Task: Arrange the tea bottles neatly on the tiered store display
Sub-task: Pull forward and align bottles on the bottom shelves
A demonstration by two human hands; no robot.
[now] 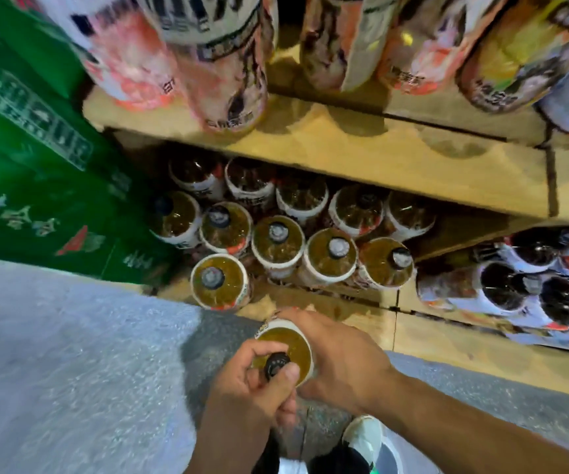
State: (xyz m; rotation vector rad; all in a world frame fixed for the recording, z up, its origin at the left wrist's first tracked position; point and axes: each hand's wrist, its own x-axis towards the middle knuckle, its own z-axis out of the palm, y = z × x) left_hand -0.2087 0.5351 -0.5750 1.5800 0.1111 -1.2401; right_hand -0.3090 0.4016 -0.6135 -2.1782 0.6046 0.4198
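Green cartons (36, 159) are stacked at 9 o'clock. The black cap of the held tea bottle (285, 347), at 6 o'clock, is pinched by the left hand (255, 384); its body is wrapped by the right hand (341, 357), fingers together. Shelved bottles (278, 241) are grouped at 12 o'clock on the wooden tier (344, 313).

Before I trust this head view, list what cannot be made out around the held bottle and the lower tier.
- Held bottle: label and base hidden by the left hand and right hand.
- Back row of bottles: partly shadowed under the upper shelf board.
- Upper bottles: tops cut off by the frame edge, print blurred.
- Green cartons: text too blurred to read.
- Dark-capped bottles: cut off at the right edge.
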